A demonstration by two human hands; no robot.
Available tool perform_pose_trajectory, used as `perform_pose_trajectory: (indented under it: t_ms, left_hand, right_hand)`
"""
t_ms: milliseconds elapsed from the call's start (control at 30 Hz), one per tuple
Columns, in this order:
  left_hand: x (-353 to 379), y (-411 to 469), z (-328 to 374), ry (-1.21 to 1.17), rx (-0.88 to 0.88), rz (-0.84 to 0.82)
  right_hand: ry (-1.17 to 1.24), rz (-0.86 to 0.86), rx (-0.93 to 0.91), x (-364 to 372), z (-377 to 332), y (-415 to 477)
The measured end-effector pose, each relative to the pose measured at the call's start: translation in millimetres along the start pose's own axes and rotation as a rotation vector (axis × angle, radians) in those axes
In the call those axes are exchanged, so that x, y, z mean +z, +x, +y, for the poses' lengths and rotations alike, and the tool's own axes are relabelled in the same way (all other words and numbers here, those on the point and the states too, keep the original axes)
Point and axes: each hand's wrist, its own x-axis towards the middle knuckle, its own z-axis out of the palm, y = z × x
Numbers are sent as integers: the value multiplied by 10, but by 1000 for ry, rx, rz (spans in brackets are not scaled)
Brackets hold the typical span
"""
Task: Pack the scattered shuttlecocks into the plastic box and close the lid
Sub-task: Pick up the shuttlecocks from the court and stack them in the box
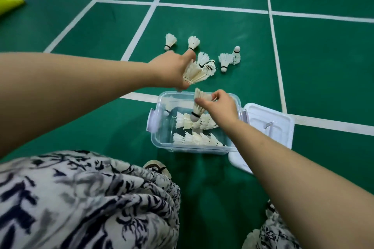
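A clear plastic box (162, 143) sits open on the green court floor with several white shuttlecocks lying inside. Its white lid (271, 125) lies flat to the right, touching the box. My right hand (219, 106) holds one shuttlecock (197, 107) cork-down over the box. Just beyond the box's far left corner, my left hand (172, 70) grips a shuttlecock (195, 74) by its feathers. Several loose shuttlecocks lie on the floor past the box, among them one (170, 41) at the far left and a pair (229, 59) at the right.
White court lines cross the green floor around the box. A yellow-green object (10, 5) lies at the far left edge. My patterned trouser legs (87, 198) and a shoe (156, 168) fill the near foreground, close to the box's front.
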Motion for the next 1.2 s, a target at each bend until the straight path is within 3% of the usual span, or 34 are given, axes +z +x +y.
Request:
perform_pose_trajectory:
  t_ms: [233,433,800,900,1200]
  left_hand:
    - [621,-55,-306,-142,-41,-39]
    - [968,98,-445,-207,-32,-32]
    - [1082,231,-443,-71,6,-40]
    - [1075,208,-417,-22,4,-68]
    - [963,127,-321,11,28,-20]
  right_hand:
    - [-34,-98,252,479,361,186]
    - [-194,-264,360,791,559,359]
    - [-397,-398,253,994,564,411]
    - [-399,-365,193,873,485,432]
    - [-163,69,13,528,331,410]
